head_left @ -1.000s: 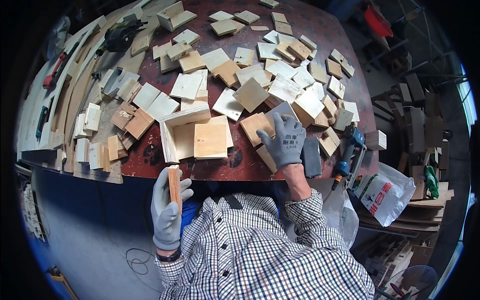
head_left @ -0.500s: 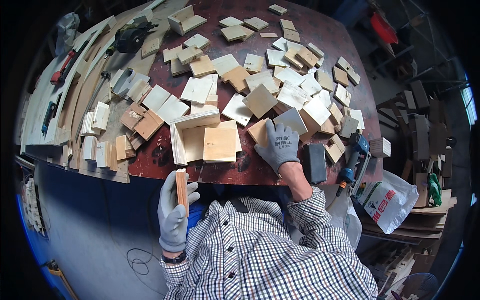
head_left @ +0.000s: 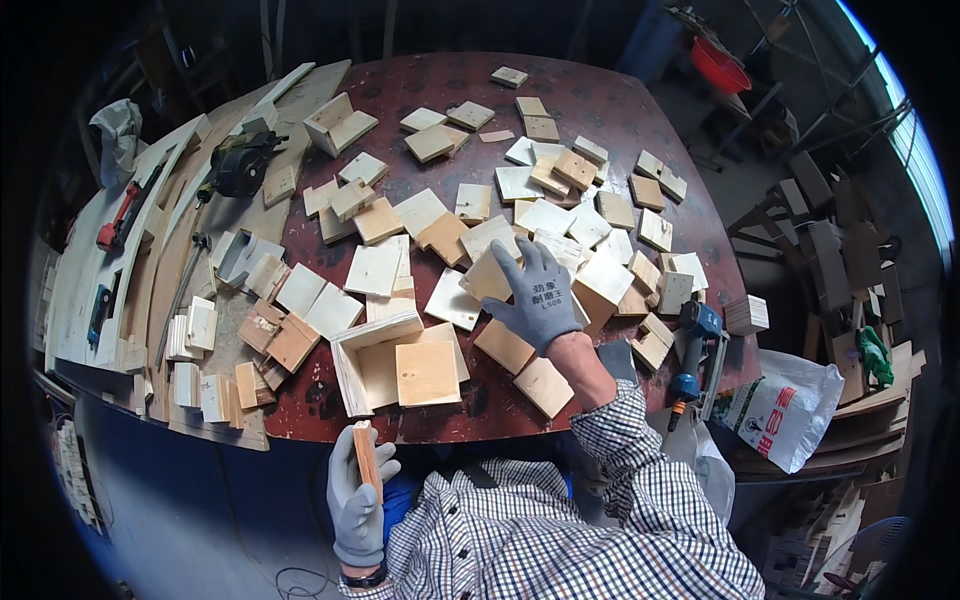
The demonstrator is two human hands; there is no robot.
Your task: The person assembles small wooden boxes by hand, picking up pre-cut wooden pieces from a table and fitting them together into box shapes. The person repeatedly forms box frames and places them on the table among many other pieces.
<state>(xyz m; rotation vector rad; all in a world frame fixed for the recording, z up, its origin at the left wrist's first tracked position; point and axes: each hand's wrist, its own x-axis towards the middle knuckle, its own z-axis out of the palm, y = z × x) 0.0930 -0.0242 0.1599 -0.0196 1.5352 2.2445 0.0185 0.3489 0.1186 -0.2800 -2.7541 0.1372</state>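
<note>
Both my hands wear grey gloves. My left hand [head_left: 358, 495], just off the table's front edge, is closed around a small wooden block [head_left: 368, 460] held upright on its narrow side. Over the scattered blocks, my right hand [head_left: 538, 295] is spread, with its thumb and index finger touching a tilted square wooden block [head_left: 485, 278]. Below its wrist lie a tan wooden block [head_left: 505, 345] and a paler block [head_left: 544, 388]. In front of my left hand stands an L-shaped wooden piece [head_left: 352, 365], with a square block [head_left: 428, 374] leaning by it.
Many loose wooden blocks cover the dark red table [head_left: 310, 420]. A blue nail gun [head_left: 697, 350] lies at the right, near a wooden block stack [head_left: 746, 315] and a white plastic bag [head_left: 785, 410]. Boards and a black power tool [head_left: 243, 163] occupy the left.
My right hand has moved from the front blocks to the tilted square block farther in. The paler block now lies closer to the front edge. My left hand keeps its block; the view has shifted.
</note>
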